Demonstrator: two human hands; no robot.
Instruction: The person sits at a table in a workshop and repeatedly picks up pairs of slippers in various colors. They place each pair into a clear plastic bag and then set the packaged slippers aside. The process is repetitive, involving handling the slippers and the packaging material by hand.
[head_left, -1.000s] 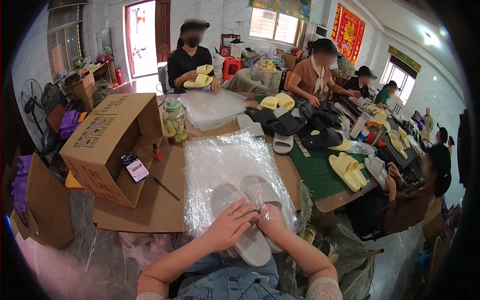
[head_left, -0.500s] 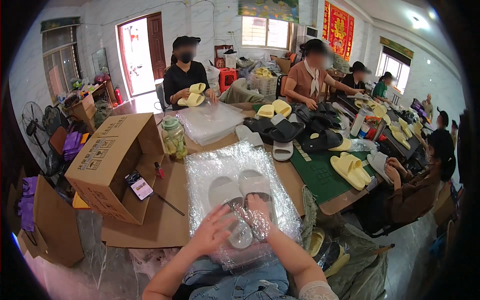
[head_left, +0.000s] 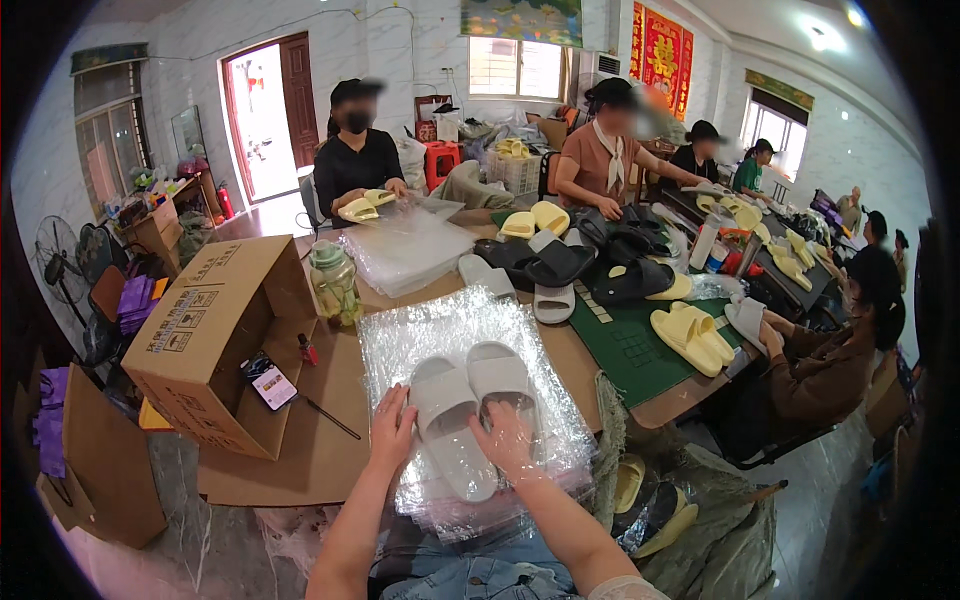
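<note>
A pair of light grey slide slippers [head_left: 445, 392] lies side by side on a stack of clear plastic bags [head_left: 400, 340], toes pointing away from me. Just left of the pair, my left hand [head_left: 392, 430] rests on the shiny plastic with its fingers stretched out. My right hand [head_left: 505, 442] lies over the right slipper, fingers spread near its strap opening and hiding part of its sole. Whether the slippers are inside the top bag or only on it, I cannot tell.
An open cardboard box [head_left: 215, 340] stands at left, a phone [head_left: 268, 382] at its mouth. A glass jar [head_left: 335, 285] and more plastic bags [head_left: 410, 245] sit beyond. Black and yellow slippers [head_left: 690, 338] cover the green mat [head_left: 630, 365]. Several people work around the tables.
My left hand has moved left off the slippers onto the plastic. My right hand has shifted slightly, and the slippers show more fully. Across the table, a person has lowered yellow slippers.
</note>
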